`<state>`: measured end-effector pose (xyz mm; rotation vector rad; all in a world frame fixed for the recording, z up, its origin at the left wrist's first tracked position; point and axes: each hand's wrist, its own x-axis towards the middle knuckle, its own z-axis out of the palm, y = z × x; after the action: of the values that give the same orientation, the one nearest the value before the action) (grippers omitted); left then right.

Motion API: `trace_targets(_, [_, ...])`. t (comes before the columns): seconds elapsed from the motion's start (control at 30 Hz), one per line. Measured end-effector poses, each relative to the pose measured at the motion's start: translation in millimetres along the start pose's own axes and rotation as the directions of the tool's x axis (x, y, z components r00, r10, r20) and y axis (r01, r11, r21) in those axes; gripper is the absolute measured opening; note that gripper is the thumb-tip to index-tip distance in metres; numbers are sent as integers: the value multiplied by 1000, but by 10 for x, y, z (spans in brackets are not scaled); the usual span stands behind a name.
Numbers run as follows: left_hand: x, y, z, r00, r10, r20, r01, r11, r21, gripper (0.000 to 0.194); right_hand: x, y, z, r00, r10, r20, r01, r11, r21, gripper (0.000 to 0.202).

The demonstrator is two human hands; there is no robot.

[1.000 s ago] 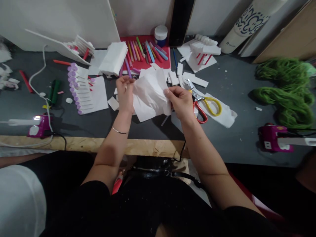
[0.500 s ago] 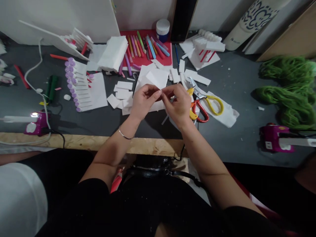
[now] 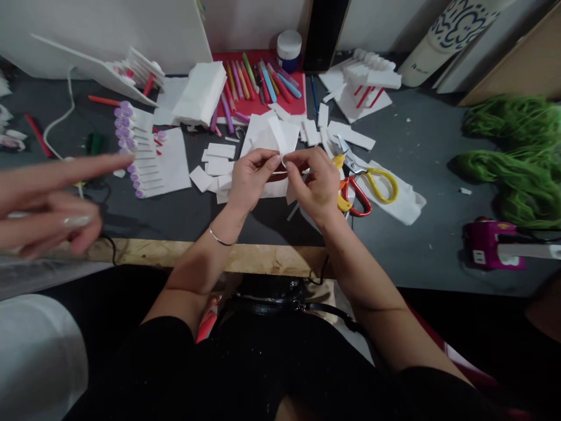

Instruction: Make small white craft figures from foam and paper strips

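Both my hands meet above a stack of white sheets (image 3: 258,135) in the middle of the dark table. A thin white paper piece (image 3: 277,130) rises between them. My left hand (image 3: 251,177) pinches its edge between thumb and fingers. My right hand (image 3: 314,180) pinches the same piece from the other side, a small gap from the left fingertips. Small white rectangles (image 3: 220,151) lie left of my left hand. Beside my right hand are yellow-handled scissors (image 3: 380,186) and a red-handled tool (image 3: 360,197).
Another person's hand (image 3: 52,202) points toward a row of purple-tipped white pieces (image 3: 131,143) at left. Colourful markers (image 3: 258,82) and a jar (image 3: 288,49) stand behind. Green yarn (image 3: 517,158) and a purple device (image 3: 493,244) are at right.
The other person's hand has come in from the left, over the table. My hands have moved slightly apart, and the paper between them now stands more upright.
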<state>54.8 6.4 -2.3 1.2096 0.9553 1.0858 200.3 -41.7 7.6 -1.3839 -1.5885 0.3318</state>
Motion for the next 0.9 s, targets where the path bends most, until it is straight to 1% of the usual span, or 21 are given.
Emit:
trace_targets(0.13, [-1, 3, -2, 1000, 0, 21, 1, 999, -45, 32, 2, 13, 3, 999, -28, -31, 28, 1000, -15, 21])
trace_targets(0.27, [-1, 10, -13, 1000, -28, 12, 28, 1000, -9, 33, 4, 14, -3, 1000, 31, -1, -31, 999, 22, 22])
trace_targets(0.37, [-6, 16, -22, 999, -32, 32, 32, 999, 4, 31, 14, 13, -13, 998, 67, 22, -68, 996, 60, 20])
trace_targets(0.53, [-7, 38, -47, 997, -13, 80, 14, 1000, 0, 24, 44, 3, -30, 999, 44, 29, -44, 999, 30, 17])
trace_targets(0.67, [1, 92, -77, 994, 5, 109, -10, 999, 49, 28, 46, -26, -53, 996, 41, 84, -35, 997, -73, 14])
trace_targets(0.77, [-4, 136, -98, 992, -3, 126, -16, 989, 148, 29, 36, -49, -61, 992, 56, 111, -31, 975, -220, 11])
trace_targets(0.83, [-13, 155, -107, 990, -1, 142, -30, 976, 218, 27, 33, -59, -60, 992, 44, 115, -4, 946, -325, 11])
trace_targets(0.9, [-24, 165, -110, 987, 12, 159, -54, 964, 260, 20, 35, -68, -57, 991, 25, 135, 30, 919, -394, 12])
